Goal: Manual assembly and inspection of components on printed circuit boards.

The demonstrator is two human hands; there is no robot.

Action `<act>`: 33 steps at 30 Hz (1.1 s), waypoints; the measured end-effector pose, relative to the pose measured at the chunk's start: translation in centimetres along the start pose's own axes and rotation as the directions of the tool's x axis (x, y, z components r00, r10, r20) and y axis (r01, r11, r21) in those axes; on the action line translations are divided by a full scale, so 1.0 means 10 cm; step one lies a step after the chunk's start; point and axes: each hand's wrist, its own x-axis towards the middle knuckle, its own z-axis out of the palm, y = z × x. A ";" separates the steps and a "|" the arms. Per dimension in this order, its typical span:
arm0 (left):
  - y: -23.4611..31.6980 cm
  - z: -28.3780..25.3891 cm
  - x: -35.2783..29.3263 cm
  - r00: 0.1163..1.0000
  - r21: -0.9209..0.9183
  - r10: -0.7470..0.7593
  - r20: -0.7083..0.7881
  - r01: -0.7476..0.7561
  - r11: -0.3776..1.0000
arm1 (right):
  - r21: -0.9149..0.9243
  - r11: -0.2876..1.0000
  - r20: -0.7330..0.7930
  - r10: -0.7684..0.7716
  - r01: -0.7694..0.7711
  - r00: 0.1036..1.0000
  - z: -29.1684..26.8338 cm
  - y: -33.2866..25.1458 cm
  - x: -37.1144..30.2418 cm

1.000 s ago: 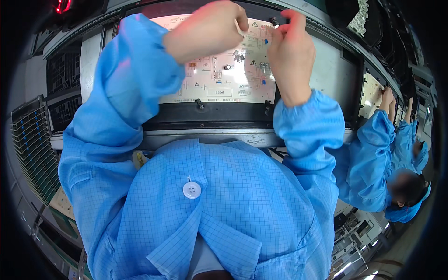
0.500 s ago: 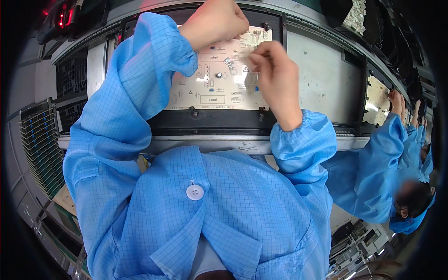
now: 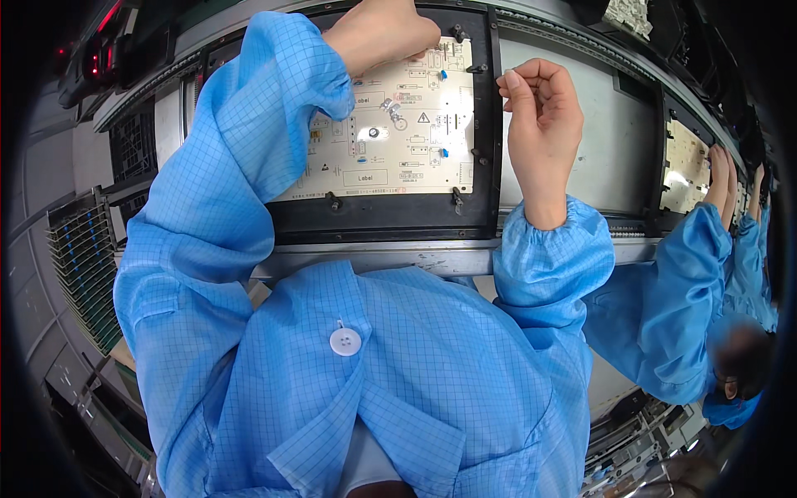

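Circuit board [image 3: 390,149] inside frame [image 3: 374,217]

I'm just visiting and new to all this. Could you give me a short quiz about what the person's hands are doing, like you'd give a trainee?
1. Which hand appears over the cream circuit board?
A) Right
B) Left
C) Both

2. True or false: the right hand is gripping the circuit board.

3. Fill in: the frame around the circuit board is ____ in colour.

Key:
1. B, the left hand.
2. False; it is apart from it, to its right.
3. Black.
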 end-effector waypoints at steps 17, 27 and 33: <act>0.12 -0.06 0.02 0.997 0.013 -0.014 0.074 0.013 1.000 | 0.008 1.000 -0.081 -0.009 0.010 0.997 0.04 0.02 0.00; 0.15 -0.05 -0.04 0.998 -0.002 -0.049 0.048 0.049 0.999 | -0.157 0.987 0.027 0.026 -0.022 0.999 0.07 -0.01 0.14; 0.13 -0.08 -0.05 0.999 0.003 -0.027 0.034 0.027 1.000 | -0.454 0.886 0.208 0.003 0.094 0.978 0.14 0.04 0.49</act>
